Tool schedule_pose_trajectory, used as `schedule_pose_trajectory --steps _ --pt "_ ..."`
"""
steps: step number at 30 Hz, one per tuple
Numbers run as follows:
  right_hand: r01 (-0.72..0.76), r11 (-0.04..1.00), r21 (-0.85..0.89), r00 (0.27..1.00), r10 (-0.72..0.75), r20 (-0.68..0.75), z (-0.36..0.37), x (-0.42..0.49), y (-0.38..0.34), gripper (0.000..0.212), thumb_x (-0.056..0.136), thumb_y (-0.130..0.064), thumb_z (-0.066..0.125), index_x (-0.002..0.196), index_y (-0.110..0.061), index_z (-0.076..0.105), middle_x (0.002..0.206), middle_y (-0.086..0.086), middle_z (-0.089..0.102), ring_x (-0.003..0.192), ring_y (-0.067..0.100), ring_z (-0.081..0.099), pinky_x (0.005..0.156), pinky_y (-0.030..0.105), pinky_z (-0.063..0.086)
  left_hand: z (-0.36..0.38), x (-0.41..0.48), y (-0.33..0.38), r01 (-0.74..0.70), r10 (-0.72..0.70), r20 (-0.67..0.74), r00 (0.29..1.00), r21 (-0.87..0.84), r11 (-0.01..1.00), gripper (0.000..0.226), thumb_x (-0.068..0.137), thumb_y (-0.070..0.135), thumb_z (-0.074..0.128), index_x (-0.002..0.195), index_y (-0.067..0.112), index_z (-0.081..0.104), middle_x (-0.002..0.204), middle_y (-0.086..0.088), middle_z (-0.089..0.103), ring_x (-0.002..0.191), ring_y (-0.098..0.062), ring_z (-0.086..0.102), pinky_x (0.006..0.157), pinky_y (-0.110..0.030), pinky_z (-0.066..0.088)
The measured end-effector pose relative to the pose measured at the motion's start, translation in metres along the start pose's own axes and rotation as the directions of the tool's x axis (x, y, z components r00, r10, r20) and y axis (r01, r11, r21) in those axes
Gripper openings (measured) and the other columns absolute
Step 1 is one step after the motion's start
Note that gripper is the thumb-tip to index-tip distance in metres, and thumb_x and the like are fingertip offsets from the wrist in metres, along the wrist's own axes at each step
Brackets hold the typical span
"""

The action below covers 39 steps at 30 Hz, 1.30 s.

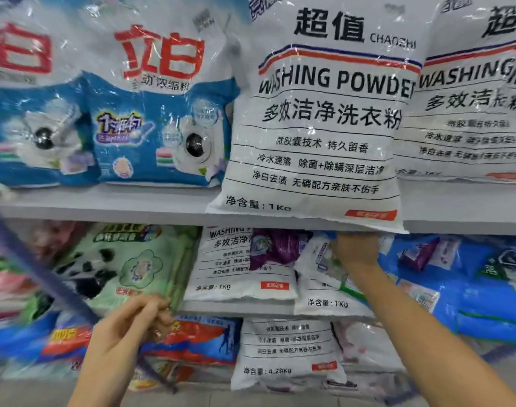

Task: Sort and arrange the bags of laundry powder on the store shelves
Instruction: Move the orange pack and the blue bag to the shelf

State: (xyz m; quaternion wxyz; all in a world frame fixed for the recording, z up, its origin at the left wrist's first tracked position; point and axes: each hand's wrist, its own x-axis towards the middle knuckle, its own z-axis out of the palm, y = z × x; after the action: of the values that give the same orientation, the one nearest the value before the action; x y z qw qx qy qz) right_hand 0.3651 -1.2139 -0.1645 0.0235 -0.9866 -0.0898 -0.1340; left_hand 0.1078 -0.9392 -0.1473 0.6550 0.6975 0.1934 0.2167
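Observation:
A white "WASHING POWDER" 1 kg bag (318, 118) stands tilted on the upper shelf (104, 204), its bottom edge hanging over the shelf front. My right hand (357, 248) reaches up from below and grips that bottom edge near its right corner; the fingertips are hidden behind the bag. A second identical white bag (473, 101) stands to its right, and two blue-and-white bags (159, 113) stand to its left. My left hand (133, 321) hovers low in front of the green panda bag (118, 265), fingers loosely curled, holding nothing.
The middle shelf holds a mixed heap: white 1 kg bags (239, 268), a purple pack (277, 245) and blue bags (485, 289). Below lie a red-and-blue bag (204, 339) and a white 4.28 kg bag (286, 351). A blurred blue bar (45, 274) slants across the left.

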Motion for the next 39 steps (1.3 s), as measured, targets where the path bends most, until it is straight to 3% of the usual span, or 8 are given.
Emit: schedule_pose_trajectory --steps 6,13,17,23,28,33,36,39 --pt "0.042 0.992 0.116 0.962 -0.009 -0.272 -0.020 -0.014 0.003 0.017 0.054 0.018 0.062 0.061 0.002 0.062 0.051 0.024 0.056 0.045 0.037 0.058 0.045 0.036 0.044 -0.019 -0.006 0.000 0.033 -0.033 0.027 0.999 -0.020 0.999 0.022 0.088 0.014 0.055 0.076 0.011 0.072 0.069 -0.013 0.070 0.059 -0.016 0.065 0.054 -0.017 0.053" --pt "0.452 0.883 0.125 0.727 -0.284 -0.625 -0.030 -0.070 -0.023 0.013 0.066 0.001 0.057 0.062 -0.007 0.067 0.051 0.005 0.059 0.043 0.023 0.054 0.049 0.026 0.041 -0.007 -0.004 -0.026 0.140 -0.147 0.160 0.976 0.055 0.989 0.015 0.092 0.002 0.054 0.082 -0.001 0.065 0.059 -0.009 0.067 0.053 -0.013 0.062 0.054 -0.021 0.051" --pt "0.405 0.787 0.466 0.829 -0.102 -0.550 -0.054 -0.097 -0.061 0.036 0.094 -0.020 0.051 0.059 -0.011 0.059 0.047 0.003 0.051 0.041 0.018 0.045 0.043 0.025 0.032 0.002 -0.011 -0.041 0.187 -0.220 0.291 0.931 0.136 0.973 0.009 0.088 0.002 0.062 0.095 0.006 0.065 0.078 -0.008 0.073 0.070 -0.015 0.067 0.056 -0.016 0.050" --pt "0.132 0.207 0.969 0.985 0.083 -0.152 -0.110 -0.128 -0.121 0.040 0.094 -0.026 0.045 0.057 -0.016 0.036 0.052 0.002 0.033 0.050 0.006 0.030 0.049 0.024 0.022 -0.023 -0.005 -0.038 0.183 -0.235 0.407 0.882 0.164 0.969 0.068 0.075 0.048 0.066 0.133 0.025 0.040 0.128 0.005 0.055 0.110 -0.002 0.055 0.086 -0.016 0.046" --pt "-0.060 -0.055 0.997 0.998 -0.019 0.059 -0.139 -0.142 -0.148 0.034 0.098 -0.031 0.041 0.075 -0.016 0.061 0.062 -0.009 0.069 0.057 -0.001 0.064 0.049 0.012 0.045 -0.044 0.002 -0.015 0.067 -0.099 0.324 0.941 0.107 0.992 0.084 0.032 0.077 0.072 0.090 0.018 0.055 0.082 0.008 0.068 0.074 -0.005 0.065 0.049 -0.013 0.044" --pt "-0.142 -0.042 0.989 0.986 0.087 0.145 -0.153 -0.145 -0.151 0.035 0.089 -0.046 0.045 0.073 -0.020 0.059 0.074 0.017 0.065 0.062 0.012 0.054 0.059 0.024 0.046 -0.043 0.006 0.002 0.093 -0.005 0.349 0.937 -0.234 0.968 0.066 0.040 0.078 0.076 0.082 0.027 0.076 0.080 0.001 0.075 0.074 -0.015 0.072 0.058 -0.028 0.057" --pt "-0.199 0.069 0.977 0.962 -0.177 0.209 -0.149 -0.150 -0.135 0.051 0.080 -0.054 0.044 0.110 -0.018 0.063 0.111 -0.002 0.069 0.107 0.018 0.058 0.096 0.032 0.045 -0.046 0.011 0.024 0.100 -0.022 0.263 0.964 -0.286 0.953 0.064 0.046 0.081 0.069 0.091 0.036 0.075 0.089 -0.005 0.076 0.080 -0.023 0.073 0.064 -0.038 0.058" --pt "-0.129 0.262 0.956 0.941 -0.272 0.201 -0.139 -0.167 -0.140 0.034 0.092 -0.044 0.040 0.116 -0.024 0.053 0.117 -0.016 0.057 0.102 -0.017 0.053 0.089 0.004 0.038 -0.055 0.017 0.041 0.058 -0.002 0.179 0.984 -0.308 0.950 0.060 0.052 0.075 0.064 0.093 0.033 0.073 0.087 -0.004 0.076 0.076 -0.023 0.074 0.055 -0.032 0.057"
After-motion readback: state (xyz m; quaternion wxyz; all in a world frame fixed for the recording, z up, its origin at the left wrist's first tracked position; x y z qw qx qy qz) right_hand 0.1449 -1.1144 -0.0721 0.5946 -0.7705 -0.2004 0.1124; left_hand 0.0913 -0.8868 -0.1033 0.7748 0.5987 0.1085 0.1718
